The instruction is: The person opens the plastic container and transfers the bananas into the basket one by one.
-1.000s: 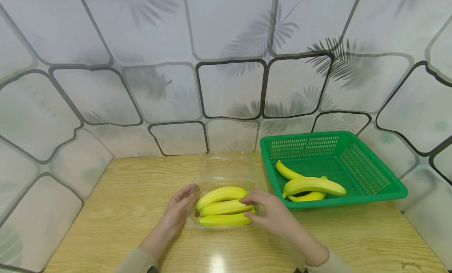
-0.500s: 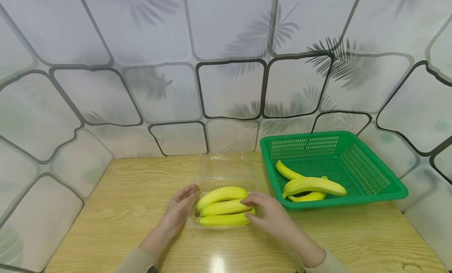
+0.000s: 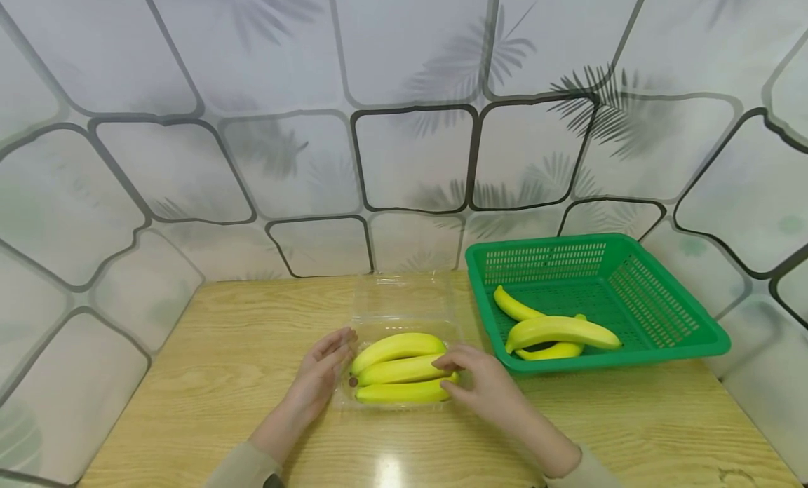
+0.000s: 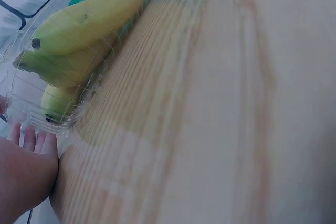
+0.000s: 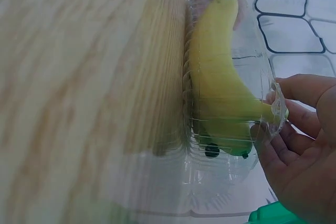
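Note:
A clear plastic clamshell box (image 3: 404, 328) lies with its lid (image 3: 404, 297) folded back, toward the wall. Inside, three yellow bananas (image 3: 400, 371) lie side by side. My left hand (image 3: 318, 370) rests along the box's left end, its fingers fairly straight in the left wrist view. At the opposite end, my right hand (image 3: 485, 384) reaches over the rim, fingers loosely bent and spread from the thumb. Its fingertips are right at the rim and the banana stem (image 5: 266, 110) in the right wrist view.
To the right stands a green perforated basket (image 3: 678, 292) with three more bananas (image 3: 562, 331) in its front left part. The wooden table (image 3: 252, 320) meets a patterned wall (image 3: 410, 158) behind.
My right hand has drawn back slightly to the right, uncovering a bit more of the bananas' ends. The left hand, box and basket stay where they were.

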Action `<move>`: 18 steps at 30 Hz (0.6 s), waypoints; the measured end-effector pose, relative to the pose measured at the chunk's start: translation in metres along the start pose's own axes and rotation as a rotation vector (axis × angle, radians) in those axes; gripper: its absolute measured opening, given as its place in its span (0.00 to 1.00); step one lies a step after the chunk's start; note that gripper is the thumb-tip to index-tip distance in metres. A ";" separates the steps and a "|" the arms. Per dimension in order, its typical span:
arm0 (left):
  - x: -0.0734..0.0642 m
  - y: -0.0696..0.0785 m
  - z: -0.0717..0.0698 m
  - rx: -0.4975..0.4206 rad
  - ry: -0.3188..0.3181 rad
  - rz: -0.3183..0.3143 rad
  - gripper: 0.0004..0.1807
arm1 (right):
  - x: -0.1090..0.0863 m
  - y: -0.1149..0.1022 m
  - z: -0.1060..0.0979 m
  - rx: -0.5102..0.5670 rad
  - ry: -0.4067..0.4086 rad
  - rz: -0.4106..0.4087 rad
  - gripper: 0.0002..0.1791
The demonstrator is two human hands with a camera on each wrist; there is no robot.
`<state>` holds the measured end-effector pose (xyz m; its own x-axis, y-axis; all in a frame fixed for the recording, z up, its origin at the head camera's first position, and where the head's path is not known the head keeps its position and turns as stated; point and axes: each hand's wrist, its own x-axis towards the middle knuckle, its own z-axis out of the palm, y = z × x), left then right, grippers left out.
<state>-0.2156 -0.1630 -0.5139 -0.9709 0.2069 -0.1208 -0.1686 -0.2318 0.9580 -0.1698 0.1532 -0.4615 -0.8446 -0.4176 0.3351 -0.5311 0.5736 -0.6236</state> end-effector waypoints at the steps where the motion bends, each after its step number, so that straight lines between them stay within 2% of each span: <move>1: 0.000 0.000 0.000 0.001 0.001 -0.001 0.33 | 0.000 0.001 0.001 -0.004 0.002 -0.006 0.16; 18: -0.001 0.000 0.001 0.004 0.007 -0.006 0.33 | -0.003 0.011 -0.003 0.002 -0.040 -0.102 0.15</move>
<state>-0.2151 -0.1626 -0.5134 -0.9710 0.2017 -0.1283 -0.1737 -0.2266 0.9584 -0.1734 0.1630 -0.4670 -0.7825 -0.5018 0.3687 -0.6143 0.5252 -0.5889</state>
